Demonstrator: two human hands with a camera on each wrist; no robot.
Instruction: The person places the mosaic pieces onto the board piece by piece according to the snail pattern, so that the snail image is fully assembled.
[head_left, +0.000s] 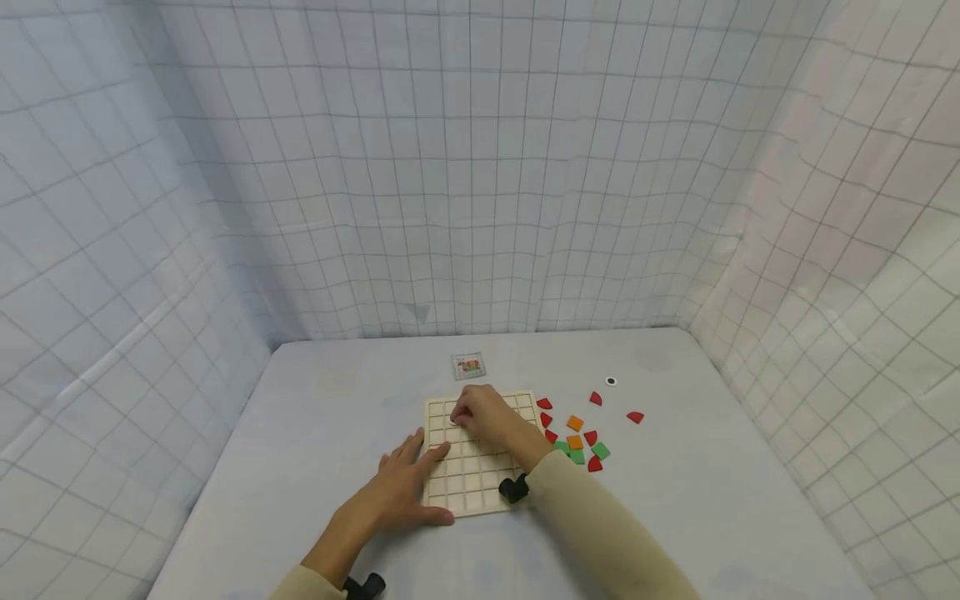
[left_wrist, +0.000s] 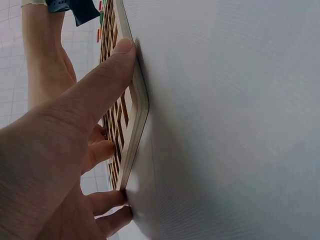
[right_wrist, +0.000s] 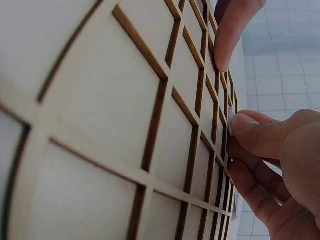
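A small white piece (right_wrist: 231, 119), largely hidden, is pinched by the right hand (head_left: 483, 413) over the far left of the gridded board (head_left: 468, 482); contact cannot be made out. The board's left edge is touched by the spread left hand (head_left: 401, 490).

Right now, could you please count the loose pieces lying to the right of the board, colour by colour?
Red pieces: 7
Orange pieces: 2
Green pieces: 3
Black-and-white round piece: 1
Total: 13

The small whitish piece in the right hand is not counted.
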